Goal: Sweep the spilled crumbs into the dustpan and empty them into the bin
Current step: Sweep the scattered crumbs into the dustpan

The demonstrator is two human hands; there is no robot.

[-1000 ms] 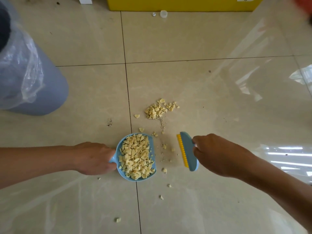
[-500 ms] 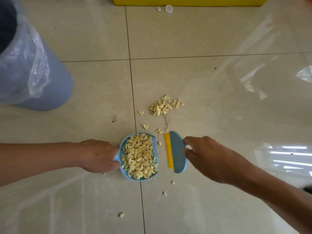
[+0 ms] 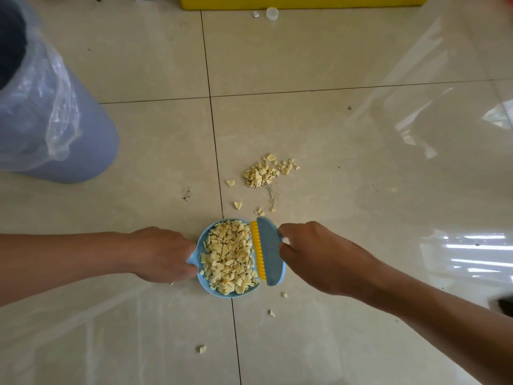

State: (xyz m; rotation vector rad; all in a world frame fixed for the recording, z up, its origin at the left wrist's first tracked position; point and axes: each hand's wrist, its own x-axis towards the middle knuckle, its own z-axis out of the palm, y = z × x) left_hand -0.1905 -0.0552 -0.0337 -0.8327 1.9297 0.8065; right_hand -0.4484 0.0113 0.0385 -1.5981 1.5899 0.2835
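Note:
A small light-blue dustpan (image 3: 201, 281) lies on the tiled floor, heaped with pale yellow crumbs (image 3: 229, 257). My left hand (image 3: 161, 254) grips its handle on the left side. My right hand (image 3: 313, 259) holds a blue brush (image 3: 269, 251) with yellow bristles, pressed against the pan's right, open edge. A small pile of crumbs (image 3: 266, 172) lies on the floor farther away, with a few stray pieces between it and the pan. Other single crumbs lie nearer me, one (image 3: 202, 349) by the grout line. The blue bin (image 3: 55, 134) with a clear plastic liner stands at the far left.
A yellow box (image 3: 299, 1) sits along the top edge of the view, with a small white cap (image 3: 272, 13) on the floor in front of it. Glossy beige tiles with dark grout lines reflect window light on the right.
My right hand has pushed the brush leftward across the floor until its bristles meet the dustpan's edge, carrying loose crumbs into the pan. The left hand kept the pan still.

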